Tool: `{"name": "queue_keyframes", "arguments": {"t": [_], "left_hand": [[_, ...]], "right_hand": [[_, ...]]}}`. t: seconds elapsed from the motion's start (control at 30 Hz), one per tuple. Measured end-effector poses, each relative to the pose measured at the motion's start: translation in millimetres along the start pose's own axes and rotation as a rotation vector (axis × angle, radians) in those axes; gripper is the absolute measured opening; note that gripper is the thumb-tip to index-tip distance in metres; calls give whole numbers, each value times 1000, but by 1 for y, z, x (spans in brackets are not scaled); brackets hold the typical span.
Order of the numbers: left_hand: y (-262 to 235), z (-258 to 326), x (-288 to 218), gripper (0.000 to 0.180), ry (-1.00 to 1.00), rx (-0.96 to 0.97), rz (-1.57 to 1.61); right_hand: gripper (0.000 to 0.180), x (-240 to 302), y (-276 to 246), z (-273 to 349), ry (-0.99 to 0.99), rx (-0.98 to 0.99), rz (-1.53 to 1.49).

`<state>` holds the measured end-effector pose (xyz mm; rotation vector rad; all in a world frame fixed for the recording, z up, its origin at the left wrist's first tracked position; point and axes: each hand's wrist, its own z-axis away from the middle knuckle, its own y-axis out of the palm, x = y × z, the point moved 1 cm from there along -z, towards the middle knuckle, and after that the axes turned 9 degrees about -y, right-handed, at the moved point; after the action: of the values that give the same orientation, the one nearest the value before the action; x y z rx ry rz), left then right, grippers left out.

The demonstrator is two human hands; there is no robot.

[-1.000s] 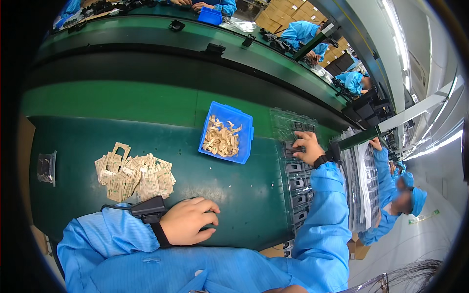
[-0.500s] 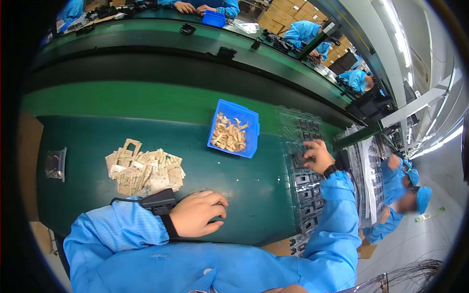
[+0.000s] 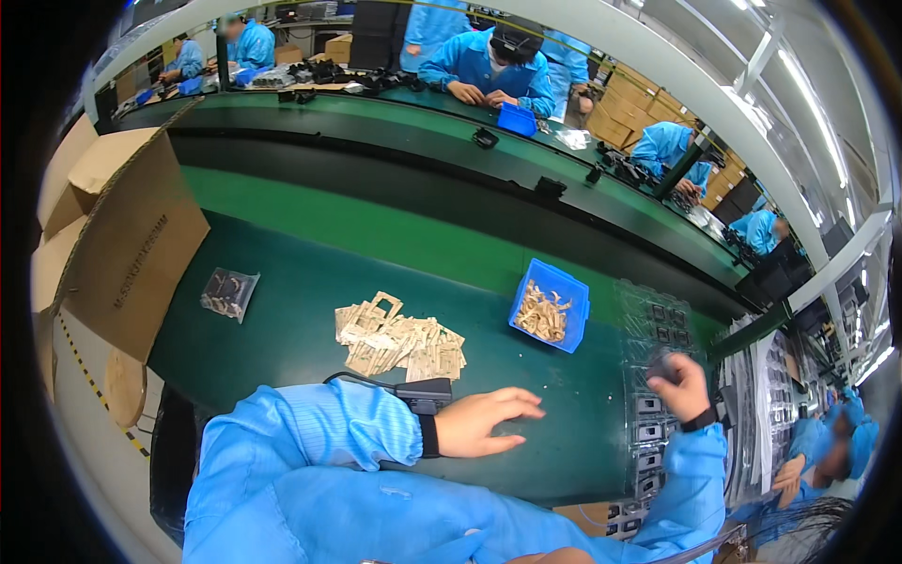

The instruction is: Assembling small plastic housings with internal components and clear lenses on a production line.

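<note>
My right hand (image 3: 690, 393) is closed around a small dark plastic part (image 3: 664, 368), held over the clear blister tray (image 3: 631, 305) on the right. More black framed parts (image 3: 648, 431) sit in the tray's pockets below that hand. My left hand (image 3: 479, 425) hovers or rests near the table's front edge with its fingers stretched out and nothing in them. Beyond its wrist lies a loose pile of flat beige frame-shaped pieces (image 3: 399, 340). A blue bin (image 3: 579, 327) full of small curved tan pieces (image 3: 544, 313) stands between the pile and the tray.
A clear bag of dark parts (image 3: 229, 293) lies on the green table (image 3: 282, 348) at left, beside a large cardboard box (image 3: 136, 249). Stacked trays and sheets (image 3: 749, 414) stand at far right. Across the dark channel, a person (image 3: 493, 70) works at another bench.
The view has swung left, so the table sits further right and the box shows more. My right hand now holds a dark part up from the tray. My left fingers have straightened.
</note>
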<state>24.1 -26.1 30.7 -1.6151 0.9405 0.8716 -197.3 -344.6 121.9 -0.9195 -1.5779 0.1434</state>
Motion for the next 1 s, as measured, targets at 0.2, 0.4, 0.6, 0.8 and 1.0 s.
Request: {"name": "queue_keyframes", "arguments": {"t": [0.2, 0.4, 0.6, 0.8, 1.0], "left_hand": [[6, 4, -14, 52, 147, -57, -39], [3, 3, -6, 32, 114, -40, 3], [4, 0, -4, 28, -123, -10, 123], [30, 5, 16, 35, -340, 65, 584], [17, 4, 4, 58, -460, -32, 649]], "right_hand": [[34, 71, 146, 33, 119, 624, -381], [38, 63, 168, 53, 565, 455, -926], [49, 78, 172, 60, 340, 107, -438], [73, 129, 195, 52, -353, 246, 666], [50, 87, 189, 35, -204, 242, 716]]}}
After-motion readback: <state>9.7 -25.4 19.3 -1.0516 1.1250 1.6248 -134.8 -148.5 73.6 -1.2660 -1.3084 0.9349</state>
